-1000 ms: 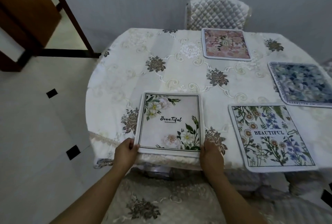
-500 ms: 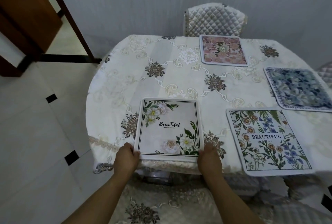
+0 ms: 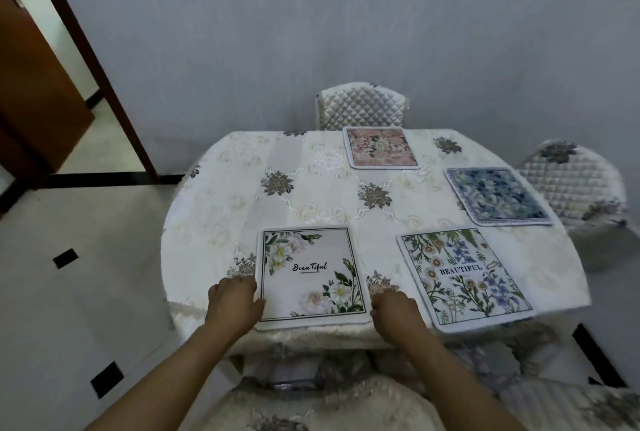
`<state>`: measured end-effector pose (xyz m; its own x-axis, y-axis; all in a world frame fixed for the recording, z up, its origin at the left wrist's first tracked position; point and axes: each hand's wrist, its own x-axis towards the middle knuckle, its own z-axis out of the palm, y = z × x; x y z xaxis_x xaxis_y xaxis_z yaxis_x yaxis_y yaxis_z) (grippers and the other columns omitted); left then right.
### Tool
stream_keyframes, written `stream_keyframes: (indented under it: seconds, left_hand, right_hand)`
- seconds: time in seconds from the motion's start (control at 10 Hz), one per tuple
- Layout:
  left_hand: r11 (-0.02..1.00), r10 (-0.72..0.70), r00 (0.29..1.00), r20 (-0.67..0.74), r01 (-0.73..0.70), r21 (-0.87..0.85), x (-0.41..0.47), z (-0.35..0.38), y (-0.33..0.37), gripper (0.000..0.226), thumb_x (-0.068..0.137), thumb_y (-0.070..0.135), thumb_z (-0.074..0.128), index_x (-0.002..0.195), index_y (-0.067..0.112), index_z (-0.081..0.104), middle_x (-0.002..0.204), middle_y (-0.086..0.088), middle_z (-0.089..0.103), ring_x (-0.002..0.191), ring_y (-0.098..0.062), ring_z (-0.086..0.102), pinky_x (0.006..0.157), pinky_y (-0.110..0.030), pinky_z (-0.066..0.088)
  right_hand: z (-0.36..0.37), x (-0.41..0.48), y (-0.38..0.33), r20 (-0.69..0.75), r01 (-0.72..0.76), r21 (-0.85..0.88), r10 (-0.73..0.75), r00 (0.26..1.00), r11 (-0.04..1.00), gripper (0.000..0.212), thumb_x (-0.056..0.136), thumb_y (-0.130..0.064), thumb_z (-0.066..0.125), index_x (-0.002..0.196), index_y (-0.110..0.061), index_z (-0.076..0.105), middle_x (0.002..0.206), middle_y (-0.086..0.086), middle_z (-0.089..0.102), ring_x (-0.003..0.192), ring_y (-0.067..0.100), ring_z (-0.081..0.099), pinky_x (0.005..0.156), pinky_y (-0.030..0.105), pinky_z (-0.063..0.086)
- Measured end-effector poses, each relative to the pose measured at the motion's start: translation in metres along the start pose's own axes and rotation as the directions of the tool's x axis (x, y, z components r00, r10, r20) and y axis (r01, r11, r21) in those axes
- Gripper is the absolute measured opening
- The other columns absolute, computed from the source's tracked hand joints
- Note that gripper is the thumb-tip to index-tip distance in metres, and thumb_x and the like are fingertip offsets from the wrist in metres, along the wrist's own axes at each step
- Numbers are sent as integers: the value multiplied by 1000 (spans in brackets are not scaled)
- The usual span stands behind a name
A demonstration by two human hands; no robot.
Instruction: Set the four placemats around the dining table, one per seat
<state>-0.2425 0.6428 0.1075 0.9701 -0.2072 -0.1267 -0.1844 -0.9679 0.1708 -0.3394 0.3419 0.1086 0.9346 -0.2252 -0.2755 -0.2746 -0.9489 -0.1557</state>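
Four floral placemats lie flat on the table (image 3: 221, 209) with its cream embroidered cloth. The white "BeauTiful" placemat (image 3: 311, 275) is at the near edge in front of me. My left hand (image 3: 235, 302) curls on its left edge, thumb on the mat. My right hand (image 3: 394, 309) curls against its near right corner. To the right lies the wildflower "BEAUTIFUL" placemat (image 3: 464, 275). The blue placemat (image 3: 498, 195) is at the right side, and the pink placemat (image 3: 381, 146) at the far edge.
A quilted chair (image 3: 360, 105) stands behind the pink mat and another quilted chair (image 3: 571, 181) beside the blue one. A covered chair back (image 3: 346, 406) is just below my arms. A brown door (image 3: 34, 101) is open at the left, over a pale tiled floor.
The view has tilted up and pulled back, showing more wall and the right chair. Both hands have shifted from the mat's near corners a little up along its sides.
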Motion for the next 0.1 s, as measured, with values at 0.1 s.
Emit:
stream_keyframes:
  seconds: [0.1]
  left_hand:
    - [1000,10,1000,-21,-11,-17,-10,-27,-4,29,80,47,58,95,23,63,98,-4,70,95,-28,63,78,-36,46]
  right_hand:
    - [-19,-25,1,-33,-7,2,7,999,1000,17,87,-28,52,85,-18,66,90,6,70,87,27,65,68,31,39]
